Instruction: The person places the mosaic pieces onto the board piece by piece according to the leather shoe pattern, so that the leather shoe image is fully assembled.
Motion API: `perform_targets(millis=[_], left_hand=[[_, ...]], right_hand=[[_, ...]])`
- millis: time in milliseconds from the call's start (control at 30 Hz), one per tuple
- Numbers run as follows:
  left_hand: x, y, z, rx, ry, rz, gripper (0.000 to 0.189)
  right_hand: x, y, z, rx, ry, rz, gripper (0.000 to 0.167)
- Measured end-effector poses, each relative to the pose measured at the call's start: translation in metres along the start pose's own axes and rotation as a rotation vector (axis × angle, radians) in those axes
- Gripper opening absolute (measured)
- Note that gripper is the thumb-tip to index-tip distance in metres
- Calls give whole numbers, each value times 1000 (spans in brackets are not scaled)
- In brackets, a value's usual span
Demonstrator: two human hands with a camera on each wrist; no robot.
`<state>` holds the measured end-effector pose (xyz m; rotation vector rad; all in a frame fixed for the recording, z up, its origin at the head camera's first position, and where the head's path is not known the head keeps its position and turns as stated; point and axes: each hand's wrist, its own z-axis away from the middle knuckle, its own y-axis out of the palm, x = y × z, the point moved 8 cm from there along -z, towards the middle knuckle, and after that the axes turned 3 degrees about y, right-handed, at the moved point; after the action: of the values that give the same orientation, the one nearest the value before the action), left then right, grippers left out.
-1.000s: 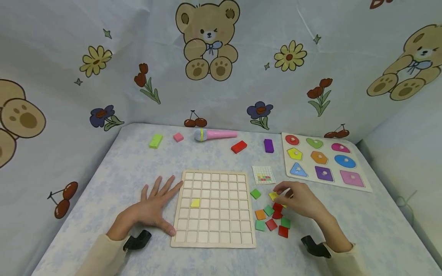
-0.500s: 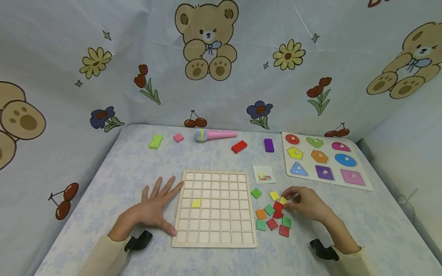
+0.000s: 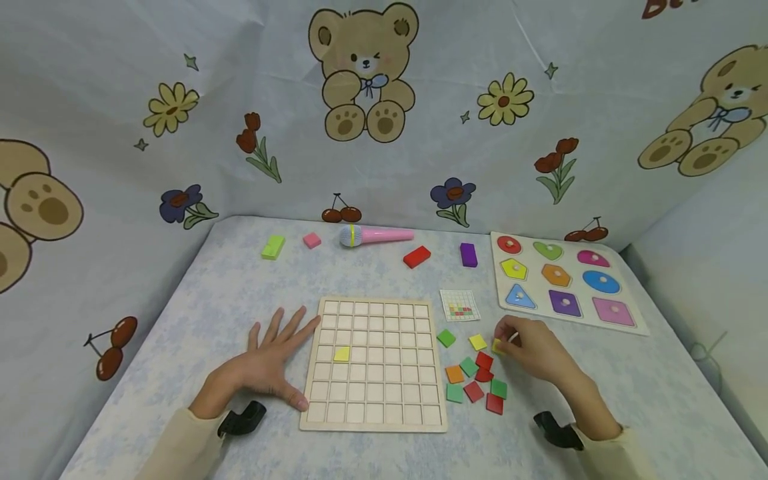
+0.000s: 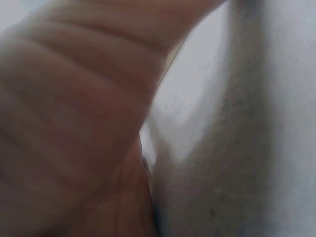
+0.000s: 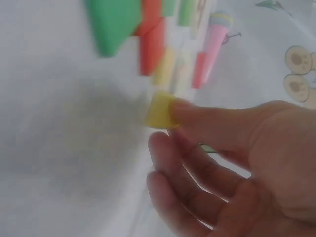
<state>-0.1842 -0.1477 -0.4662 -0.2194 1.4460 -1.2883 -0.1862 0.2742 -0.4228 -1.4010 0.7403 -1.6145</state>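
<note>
A yellow square tile (image 5: 160,111) is pinched between thumb and fingertips of my right hand (image 3: 534,347), just right of the loose tiles. My left hand (image 3: 264,363) lies with fingers spread, fingertip and thumb right at the left edge of the wooden grid board (image 3: 372,427). One yellow tile (image 3: 342,354) sits in a cell of that board. Beside the board lie loose tiles: another yellow tile (image 3: 477,342), an orange tile (image 3: 455,374), several red tiles (image 3: 495,403) and several green tiles (image 3: 446,338). Mostly palm and wrist fill the left wrist view.
Behind the tiles lies a small printed pattern card (image 3: 460,305). A shape puzzle board (image 3: 570,283) is at the back right. Along the back are a pink toy microphone (image 3: 378,235), a red block (image 3: 417,257), a purple block (image 3: 469,255), a green block (image 3: 273,247) and a pink block (image 3: 312,240).
My right hand has moved right from one yellow tile to another and now pinches that second tile, drawn slightly away from the red ones. The left hand has stayed in place.
</note>
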Motion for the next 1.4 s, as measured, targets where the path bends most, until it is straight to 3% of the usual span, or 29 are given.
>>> perform_targets(millis=[233,600,1000,1400], left_hand=[[-2,-3,0,1,3,-2,142],[-2,-1,0,5,7,2,142],[-3,-3,1,-9,20,-4,142],[-4,-3,3,-11,16,14,143]], right_hand=[[30,6,-6,-18,-19,-16,10],[87,33,-22,-27,-136,-45,9],[160,64,-30,55,-365,-95,10],[188,86,-33,137,-422,-100,9]])
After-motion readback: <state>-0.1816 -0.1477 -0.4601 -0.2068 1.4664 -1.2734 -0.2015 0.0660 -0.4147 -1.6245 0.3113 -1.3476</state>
